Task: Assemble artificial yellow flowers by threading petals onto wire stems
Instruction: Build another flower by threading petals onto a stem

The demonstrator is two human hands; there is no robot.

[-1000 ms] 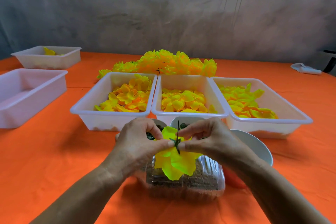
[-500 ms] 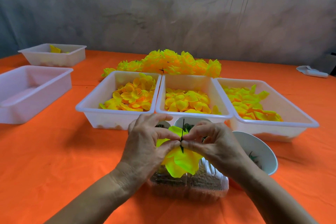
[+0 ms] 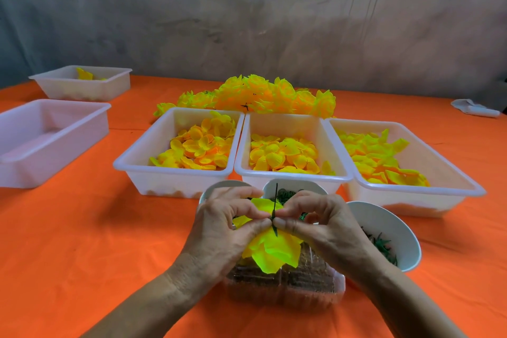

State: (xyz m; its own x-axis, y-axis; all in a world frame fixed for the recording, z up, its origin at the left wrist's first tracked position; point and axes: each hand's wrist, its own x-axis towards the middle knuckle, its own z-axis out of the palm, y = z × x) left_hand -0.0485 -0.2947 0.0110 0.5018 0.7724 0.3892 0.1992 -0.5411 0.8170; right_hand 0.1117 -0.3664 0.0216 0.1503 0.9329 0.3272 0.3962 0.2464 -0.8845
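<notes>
A half-built yellow flower (image 3: 274,251) hangs between my hands, above a clear plastic container (image 3: 285,287). A thin dark green wire stem (image 3: 275,200) passes up through its middle. My left hand (image 3: 222,230) pinches the flower at the stem from the left. From the right, my right hand (image 3: 323,225) pinches the same spot with thumb and forefinger. Three white trays of loose yellow petals stand behind: left tray (image 3: 175,173), middle tray (image 3: 290,177), right tray (image 3: 411,189). A heap of finished yellow flowers (image 3: 258,96) lies beyond them.
White bowls with small green parts sit under and beside my hands; the right bowl (image 3: 397,230) is the plainest. An empty white tray (image 3: 49,140) and a farther tray (image 3: 82,85) stand at the left on the orange table (image 3: 82,241). A white object (image 3: 476,108) lies far right.
Both hands and the flower have stayed together over the clear container, the fingertips closing tighter on the stem. The camera has shifted slightly.
</notes>
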